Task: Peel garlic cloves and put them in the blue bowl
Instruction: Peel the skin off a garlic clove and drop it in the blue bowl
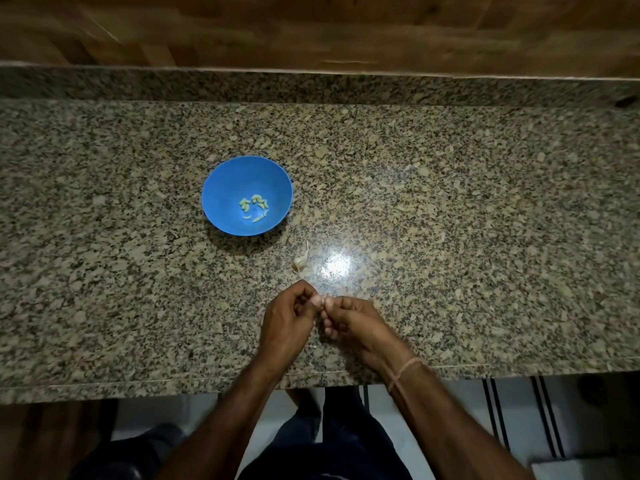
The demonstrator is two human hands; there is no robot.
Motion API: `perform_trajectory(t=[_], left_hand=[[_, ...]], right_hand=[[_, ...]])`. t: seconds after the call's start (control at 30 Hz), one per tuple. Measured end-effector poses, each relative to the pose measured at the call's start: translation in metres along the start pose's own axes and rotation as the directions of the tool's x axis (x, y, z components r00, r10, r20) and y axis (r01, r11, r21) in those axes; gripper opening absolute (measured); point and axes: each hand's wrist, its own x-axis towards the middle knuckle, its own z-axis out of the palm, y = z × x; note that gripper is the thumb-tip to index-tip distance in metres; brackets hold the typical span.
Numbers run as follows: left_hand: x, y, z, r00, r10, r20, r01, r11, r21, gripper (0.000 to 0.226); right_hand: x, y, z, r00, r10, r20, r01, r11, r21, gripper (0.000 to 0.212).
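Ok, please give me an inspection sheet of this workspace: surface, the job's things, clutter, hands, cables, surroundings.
Surface: speckled granite counter, with a bright glare near the middle.
Job's things: blue bowl upright on the counter, several peeled cloves inside; a pale garlic piece lies between bowl and hands, peeled or not cannot be told; a garlic clove between the hands, mostly hidden.
Clutter: a small skin scrap on the counter near the hands.
Hands: left hand and right hand both pinch the garlic clove; thread band on the right wrist.
Cables: nothing seen.
Surroundings: wooden wall behind the counter; striped mat on the floor.
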Motion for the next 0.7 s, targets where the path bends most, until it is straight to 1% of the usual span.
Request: perform_trajectory(t=[0.03, 0.07, 0.1, 0.13, 0.17, 0.23, 0.27, 0.33, 0.4, 0.47, 0.5, 0.53, 0.57, 0.63, 0.67, 0.7], left_hand=[[0.000, 0.001, 0.001, 1.000, -0.022, 0.006, 0.022, 1.000, 0.009, 0.021], [0.000, 0.003, 0.002, 0.999, -0.051, 0.018, 0.051, 0.999, 0.005, 0.024], [0.001, 0.003, 0.003, 0.997, -0.075, 0.036, 0.076, 0.997, -0.013, 0.027], [0.001, 0.004, 0.004, 0.994, -0.096, 0.059, 0.099, 0.995, -0.035, 0.030], [0.002, 0.004, 0.005, 0.989, -0.118, 0.086, 0.124, 0.990, -0.063, 0.031], [0.003, 0.006, 0.006, 0.972, -0.183, 0.146, 0.205, 0.967, -0.155, 0.028], [0.004, 0.008, 0.006, 0.960, -0.218, 0.178, 0.252, 0.946, -0.203, 0.026], [0.005, 0.010, 0.007, 0.939, -0.258, 0.229, 0.312, 0.918, -0.245, 0.024], [0.005, 0.010, 0.010, 0.938, -0.257, 0.231, 0.309, 0.924, -0.224, 0.029], [0.003, 0.007, 0.012, 0.961, -0.209, 0.179, 0.239, 0.956, -0.168, 0.032], [0.001, 0.005, 0.012, 0.978, -0.151, 0.145, 0.169, 0.978, -0.125, 0.033], [-0.001, 0.002, 0.012, 0.990, -0.079, 0.114, 0.086, 0.994, -0.065, 0.033], [-0.002, -0.001, 0.011, 0.996, 0.001, 0.090, -0.001, 1.000, 0.006, 0.034], [0.000, -0.003, 0.009, 0.992, 0.118, 0.048, -0.124, 0.981, 0.150, 0.036], [0.001, -0.002, 0.009, 0.991, 0.131, 0.031, -0.135, 0.971, 0.196, 0.036], [0.002, 0.000, 0.010, 0.994, 0.107, 0.022, -0.109, 0.974, 0.198, 0.039]], right_hand=[[0.000, 0.000, 0.001, 0.999, -0.041, -0.015, 0.040, 0.996, -0.075, 0.022], [0.001, 0.000, 0.002, 0.994, -0.105, -0.035, 0.096, 0.975, -0.198, 0.024], [0.002, 0.000, 0.002, 0.981, -0.186, -0.050, 0.157, 0.923, -0.350, 0.024], [0.005, 0.000, 0.001, 0.962, -0.265, -0.057, 0.204, 0.845, -0.494, 0.022], [0.006, 0.000, 0.000, 0.940, -0.335, -0.059, 0.237, 0.769, -0.593, 0.020], [0.008, 0.002, -0.001, 0.885, -0.465, -0.028, 0.320, 0.649, -0.690, 0.018], [0.009, 0.002, -0.001, 0.844, -0.536, 0.007, 0.375, 0.581, -0.723, 0.019], [0.011, 0.003, -0.001, 0.768, -0.635, 0.082, 0.449, 0.444, -0.775, 0.021], [0.014, 0.002, -0.001, 0.727, -0.673, 0.138, 0.464, 0.334, -0.821, 0.022], [0.016, -0.002, -0.003, 0.714, -0.676, 0.181, 0.458, 0.256, -0.851, 0.023], [0.015, -0.005, -0.003, 0.728, -0.659, 0.188, 0.451, 0.254, -0.856, 0.024], [0.015, -0.008, -0.002, 0.761, -0.625, 0.175, 0.432, 0.287, -0.855, 0.025], [0.016, -0.010, -0.002, 0.808, -0.574, 0.137, 0.404, 0.368, -0.838, 0.026], [0.015, -0.013, 0.000, 0.904, -0.426, 0.046, 0.325, 0.612, -0.721, 0.032], [0.014, -0.011, 0.001, 0.931, -0.364, 0.017, 0.288, 0.706, -0.647, 0.035], [0.011, -0.009, 0.004, 0.940, -0.341, -0.002, 0.271, 0.750, -0.604, 0.036]])
